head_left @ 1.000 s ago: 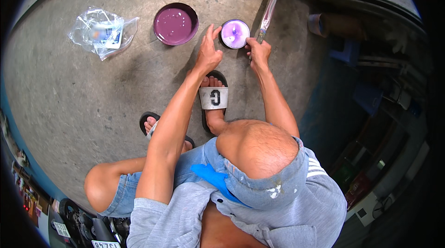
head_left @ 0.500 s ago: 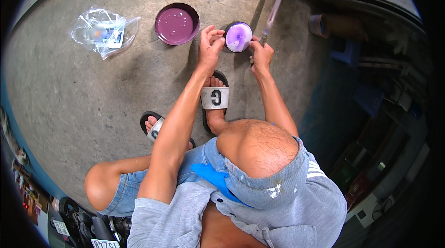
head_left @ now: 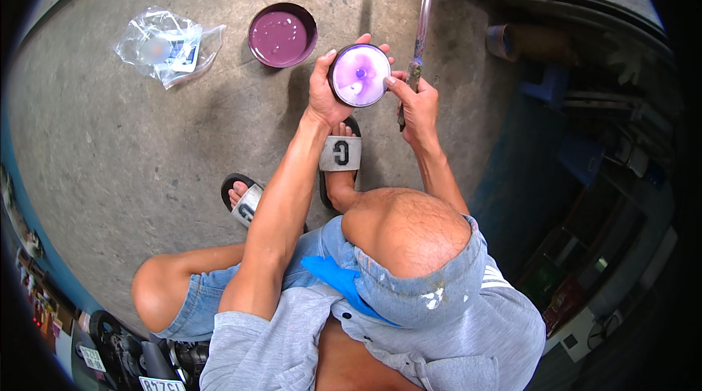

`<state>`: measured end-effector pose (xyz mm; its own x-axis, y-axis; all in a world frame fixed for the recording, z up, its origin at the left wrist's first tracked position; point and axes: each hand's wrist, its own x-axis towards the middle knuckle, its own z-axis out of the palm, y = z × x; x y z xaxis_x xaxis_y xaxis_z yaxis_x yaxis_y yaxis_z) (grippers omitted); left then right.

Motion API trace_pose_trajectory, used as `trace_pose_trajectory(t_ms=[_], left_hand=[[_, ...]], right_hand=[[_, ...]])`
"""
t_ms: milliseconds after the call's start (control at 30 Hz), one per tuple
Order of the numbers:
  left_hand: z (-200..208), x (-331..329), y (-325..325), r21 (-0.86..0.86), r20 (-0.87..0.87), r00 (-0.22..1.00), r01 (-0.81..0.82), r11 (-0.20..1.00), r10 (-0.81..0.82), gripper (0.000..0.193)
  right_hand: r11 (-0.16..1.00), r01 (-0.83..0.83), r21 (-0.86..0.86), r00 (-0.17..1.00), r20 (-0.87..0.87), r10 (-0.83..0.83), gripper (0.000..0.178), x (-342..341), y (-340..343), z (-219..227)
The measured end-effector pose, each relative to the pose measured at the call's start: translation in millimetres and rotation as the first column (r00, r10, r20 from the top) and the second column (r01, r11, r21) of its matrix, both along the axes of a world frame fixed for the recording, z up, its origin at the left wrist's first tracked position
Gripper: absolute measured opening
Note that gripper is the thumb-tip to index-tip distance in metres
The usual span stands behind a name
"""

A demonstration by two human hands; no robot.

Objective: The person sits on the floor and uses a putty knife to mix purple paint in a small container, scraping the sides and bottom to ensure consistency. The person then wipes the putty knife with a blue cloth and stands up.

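My left hand (head_left: 326,95) is wrapped round a dark round can (head_left: 360,74), raised off the floor, its open top showing glossy white and purple liquid. From the other side, my right hand (head_left: 419,106) reaches its thumb and finger to the rim of the can. That same hand grips the stained handle of a long, narrow, purplish tool (head_left: 424,14), whose blade-like end points away from me; its exact kind is unclear. To the left of the can stands a dark tub (head_left: 281,34) of dull purple liquid on the floor.
A clear plastic bag (head_left: 164,47) with a labelled item inside lies on the concrete floor (head_left: 168,150) at the left. My sandalled feet (head_left: 341,153) are just below my hands. Dark shelving and blue objects (head_left: 548,84) line the right side; motorbikes (head_left: 124,343) stand lower left.
My left hand has closed round the can, which has come up off the floor, nearer to me and slightly left. The tool in my right hand has turned more upright.
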<state>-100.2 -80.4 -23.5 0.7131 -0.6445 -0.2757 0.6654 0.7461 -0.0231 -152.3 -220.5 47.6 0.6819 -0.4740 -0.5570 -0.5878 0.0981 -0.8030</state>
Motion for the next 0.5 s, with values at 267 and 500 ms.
trace_pose_trajectory(t_ms=[267, 500], left_hand=[[-1.1, -6.1, 3.1, -0.074, -0.082, 0.996, -0.048, 0.996, 0.042, 0.072], [0.3, -5.9, 8.6, -0.125, -0.072, 0.996, -0.053, 0.991, 0.045, 0.072]], right_hand=[[0.999, 0.038, -0.033, 0.999, 0.021, -0.037, 0.021, 9.0, 21.8, -6.4], [0.997, 0.050, -0.050, 0.996, 0.081, -0.045, 0.027, 10.0, 28.8, -16.1]])
